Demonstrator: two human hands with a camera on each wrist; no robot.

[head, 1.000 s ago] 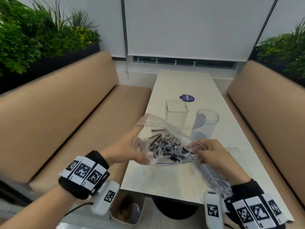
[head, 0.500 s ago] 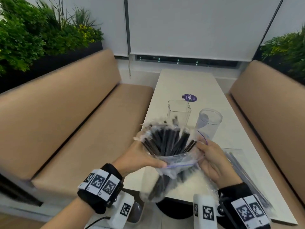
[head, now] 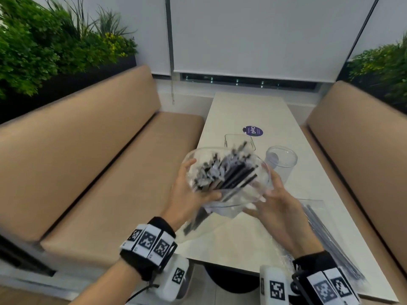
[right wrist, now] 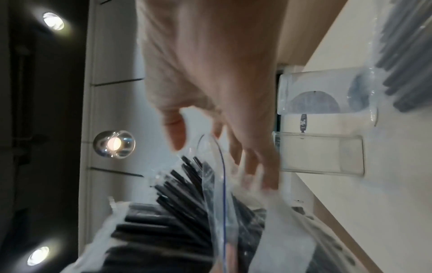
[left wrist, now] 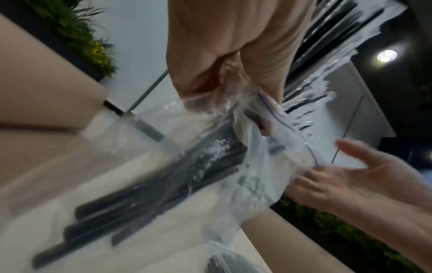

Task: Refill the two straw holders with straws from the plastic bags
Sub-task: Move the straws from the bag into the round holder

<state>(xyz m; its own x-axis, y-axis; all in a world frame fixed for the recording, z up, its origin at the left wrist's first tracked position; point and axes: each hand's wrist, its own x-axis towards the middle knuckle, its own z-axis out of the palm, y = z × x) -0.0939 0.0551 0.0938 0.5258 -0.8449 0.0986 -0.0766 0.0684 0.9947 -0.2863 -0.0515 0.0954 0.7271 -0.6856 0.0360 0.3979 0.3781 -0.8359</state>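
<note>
I hold a clear bag (head: 229, 183) of black straws (head: 233, 172) up over the near end of the counter (head: 233, 111), its mouth turned up and spread wide. My left hand (head: 189, 194) grips the bag's left side, thumb curled over the plastic and fingers wrapped behind it. My right hand (head: 275, 203) rests against the bag's right side with fingers nearly straight and spread, pressing the plastic rather than pinching it. The straw tips fan out above the rim, blurred. Behind the bag the square holder (head: 240, 142) and the round holder (head: 282, 161) stand upright on the counter, side by side. A second bag (head: 326, 234) of straws lies flat on the counter by my right wrist.
</note>
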